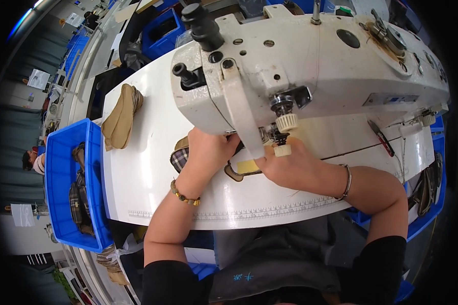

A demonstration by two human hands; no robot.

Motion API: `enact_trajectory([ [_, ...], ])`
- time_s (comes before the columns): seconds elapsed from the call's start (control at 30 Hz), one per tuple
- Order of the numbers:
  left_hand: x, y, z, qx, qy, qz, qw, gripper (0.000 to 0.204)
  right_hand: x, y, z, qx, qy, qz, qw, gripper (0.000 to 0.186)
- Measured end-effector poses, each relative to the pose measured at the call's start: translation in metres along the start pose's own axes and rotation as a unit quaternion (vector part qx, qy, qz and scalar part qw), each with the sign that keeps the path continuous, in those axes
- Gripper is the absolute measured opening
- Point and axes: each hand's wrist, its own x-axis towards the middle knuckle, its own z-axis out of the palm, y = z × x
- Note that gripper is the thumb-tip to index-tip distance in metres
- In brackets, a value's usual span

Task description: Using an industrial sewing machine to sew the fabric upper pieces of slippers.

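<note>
Tan workpiece (pixel 243 168) under machine head (pixel 290 71): left hand (pixel 206 150) and right hand (pixel 290 168) press flat, fingers hidden; feed evenly, clear of needle.

The white desk (pixel 137 173) carries a white sewing machine (pixel 310 66) at one o'clock, a stack of tan pieces (pixel 121 118) at ten o'clock, and a plaid-and-tan workpiece (pixel 180 156) near its centre.

Only 1 view shows here: a head-worn fisheye looking steeply down from above the seated person. It faces forward over the white tabletop (pixel 152 168), close to the sewing machine (pixel 310 66), which fills the upper middle. Both forearms enter from the lower edge. Straight edges bend toward the dark rim.
</note>
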Motion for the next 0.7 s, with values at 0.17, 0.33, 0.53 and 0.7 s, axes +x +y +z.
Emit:
enact_trajectory([
  [0.17,0.000,0.003,-0.001,0.018,0.000,-0.007,1.000,0.022,0.001,0.000,-0.002,0.012,-0.004,0.001,1.000,0.014],
  [0.33,-0.004,0.005,-0.004,0.078,-0.051,-0.009,0.996,0.013,0.000,0.001,0.005,0.001,0.007,-0.008,1.000,0.015],
  [0.53,0.002,0.011,-0.017,0.035,-0.075,0.032,0.996,0.018,-0.003,-0.002,0.006,-0.005,0.005,0.000,1.000,0.018],
  [0.7,-0.003,0.008,-0.008,0.033,-0.076,0.001,0.997,0.023,0.002,-0.001,-0.004,0.041,0.006,-0.031,0.999,0.017],
])
